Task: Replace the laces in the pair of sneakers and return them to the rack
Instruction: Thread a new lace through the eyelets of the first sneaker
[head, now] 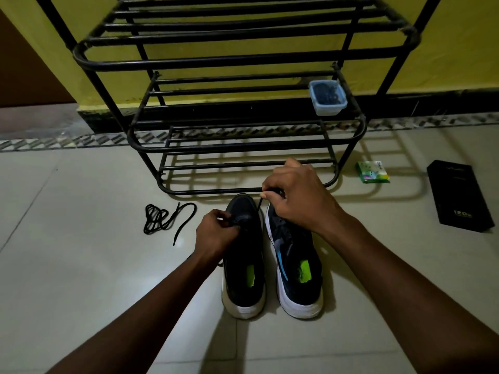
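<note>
Two black sneakers with white soles stand side by side on the floor, toes toward the black metal rack (243, 190). My left hand (216, 234) pinches the lace area on the left sneaker (244, 279). My right hand (294, 195) is over the toe of the right sneaker (297, 268) and pinches a black lace end that runs down to the left sneaker. A loose black lace (164, 218) lies coiled on the tiles left of the shoes.
A clear plastic tub (327, 98) with dark contents sits on the rack's middle shelf at the right. A small green packet (372, 172) and a black box (460, 195) lie on the floor at the right. A yellow wall stands behind the rack.
</note>
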### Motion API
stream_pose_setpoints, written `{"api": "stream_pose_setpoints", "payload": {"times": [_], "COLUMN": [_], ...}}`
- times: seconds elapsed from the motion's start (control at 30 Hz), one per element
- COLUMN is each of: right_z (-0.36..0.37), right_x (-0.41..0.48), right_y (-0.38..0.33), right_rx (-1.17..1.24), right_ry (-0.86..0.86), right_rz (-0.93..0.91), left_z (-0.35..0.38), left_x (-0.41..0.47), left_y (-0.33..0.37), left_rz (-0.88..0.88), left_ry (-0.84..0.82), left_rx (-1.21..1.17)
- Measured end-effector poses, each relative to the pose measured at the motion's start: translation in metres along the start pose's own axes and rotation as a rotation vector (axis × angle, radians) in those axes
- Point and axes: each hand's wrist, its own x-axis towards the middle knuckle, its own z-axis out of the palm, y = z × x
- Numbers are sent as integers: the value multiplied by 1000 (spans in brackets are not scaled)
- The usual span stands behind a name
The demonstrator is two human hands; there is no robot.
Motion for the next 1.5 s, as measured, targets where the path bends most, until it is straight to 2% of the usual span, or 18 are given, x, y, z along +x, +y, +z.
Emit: {"api": "stream_pose_setpoints", "payload": {"times": [0.07,0.13,0.2,0.23,0.33,0.4,0.73,0.93,1.0,1.07,1.17,1.33,1.4,1.5], "right_z": [-2,-2,-2,-2,-2,0,18,21,22,23,26,41,46,51], "right_x": [-2,-2,-1,0,-3,-8,-31,-32,-30,-29,-28,-27,-27,-28], "right_y": [0,3,7,9,13,15,40,40,39,35,26,12,8,3], "right_rx": [-26,-22,42,88,163,175,7,-144,-128,-13,315,778,915,994], "right_ry": [46,108,134,139,156,132,-244,-321,-294,-209,-129,-29,37,55], "right_rz": [13,40,53,46,59,99,301,369,389,375,467,708,790,811], "left_z": [-9,-15,-15,-14,-11,-13,-31,-35,-34,-32,-26,-18,-18,-17], "left_x": [-2,-7,-12,-13,-10,-4,16,22,23,19,-1,-25,-27,-29], "left_y": [10,23,38,45,57,59,54,42,32,18,2,-16,-16,-10], "left_rz": [119,276,306,313,332,263,-79,-109,-77,-20,56,184,265,338], "left_ry": [-29,-216,-398,-419,-296,-238,-143,-158,-158,-135,-121,-148,-116,-66], "left_rx": [-85,-198,-336,-369,-370,-455,-840,-949,-866,-652,-317,51,157,241]}}
